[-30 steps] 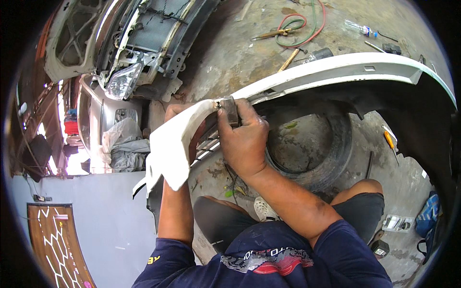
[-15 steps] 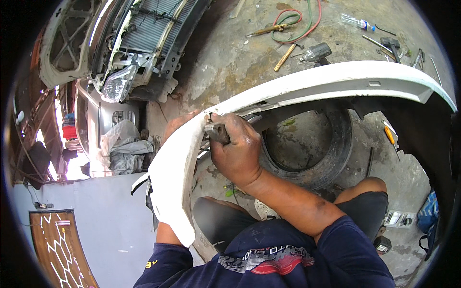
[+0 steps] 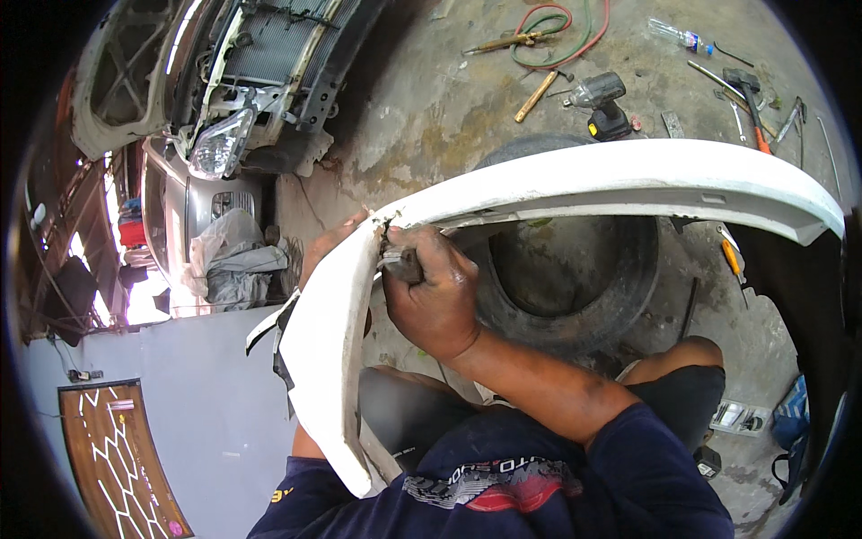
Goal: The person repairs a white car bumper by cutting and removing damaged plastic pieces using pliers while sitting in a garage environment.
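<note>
A white curved car bumper arches across in front of me, and its near end comes down by my left side. Near the bend there is a rough, broken-looking spot in its edge. My right hand is closed round a stubby dark metal tool and presses it against the inner edge there. The tool's kind is mostly hidden by the fingers. Behind the bumper, my left hand is curled at the outer side of the same spot. Most of it is covered by the panel.
A tyre lies on the floor under the bumper. Beyond are a cordless impact wrench, a hammer, a torch with hoses and a plastic bottle. An orange-handled screwdriver lies right. A stripped car front stands far left.
The bumper has tipped, its far arch and near end both lower in the picture. My right hand has shifted slightly left with the tool. More of the impact wrench shows.
</note>
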`<control>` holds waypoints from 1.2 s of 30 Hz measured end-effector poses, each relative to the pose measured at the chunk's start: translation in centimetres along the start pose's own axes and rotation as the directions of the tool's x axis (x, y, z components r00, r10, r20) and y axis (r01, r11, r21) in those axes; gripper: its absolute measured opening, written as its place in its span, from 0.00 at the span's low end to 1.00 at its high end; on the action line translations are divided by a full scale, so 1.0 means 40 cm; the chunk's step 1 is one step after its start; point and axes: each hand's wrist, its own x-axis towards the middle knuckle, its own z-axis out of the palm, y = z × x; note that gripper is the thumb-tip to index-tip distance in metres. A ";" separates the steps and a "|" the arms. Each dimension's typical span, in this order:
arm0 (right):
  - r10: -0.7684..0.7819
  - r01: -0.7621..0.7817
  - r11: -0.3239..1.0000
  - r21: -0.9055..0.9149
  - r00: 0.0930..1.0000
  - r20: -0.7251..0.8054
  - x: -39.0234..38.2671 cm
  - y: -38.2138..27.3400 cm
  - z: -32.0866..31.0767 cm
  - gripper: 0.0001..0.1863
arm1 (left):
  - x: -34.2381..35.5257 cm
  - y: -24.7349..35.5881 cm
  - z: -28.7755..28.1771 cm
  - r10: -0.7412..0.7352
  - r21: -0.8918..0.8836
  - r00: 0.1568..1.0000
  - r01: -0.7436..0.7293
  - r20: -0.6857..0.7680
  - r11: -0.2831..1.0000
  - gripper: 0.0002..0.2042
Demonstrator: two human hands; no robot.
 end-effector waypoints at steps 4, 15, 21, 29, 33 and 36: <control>-0.009 0.009 1.000 0.019 1.000 0.011 0.015 0.000 -0.015 0.15 | 0.006 -0.030 -0.025 -0.147 -0.085 0.988 0.151 0.048 0.985 0.19; -0.101 0.103 0.994 -0.019 0.991 0.090 0.013 0.017 -0.064 0.17 | -0.463 -0.249 -0.213 -0.601 0.221 0.734 0.673 -0.315 0.706 0.19; -0.059 0.062 0.998 -0.014 0.984 0.168 0.011 0.010 -0.101 0.17 | -1.041 -0.450 -0.162 -0.969 0.175 0.023 0.982 0.245 0.067 0.22; -0.072 0.073 0.997 0.002 0.984 0.163 0.037 0.022 -0.108 0.18 | -1.063 -0.385 -0.128 -0.973 0.310 -0.019 0.949 0.231 0.055 0.24; -0.053 0.049 0.999 0.023 0.976 0.211 0.042 0.018 -0.113 0.18 | -1.006 -0.384 -0.205 -0.973 0.419 0.109 0.888 0.204 0.188 0.25; -0.042 0.035 0.999 0.040 0.978 0.206 0.047 0.014 -0.112 0.18 | -0.831 -0.433 -0.329 -0.965 0.444 0.239 0.856 0.112 0.263 0.26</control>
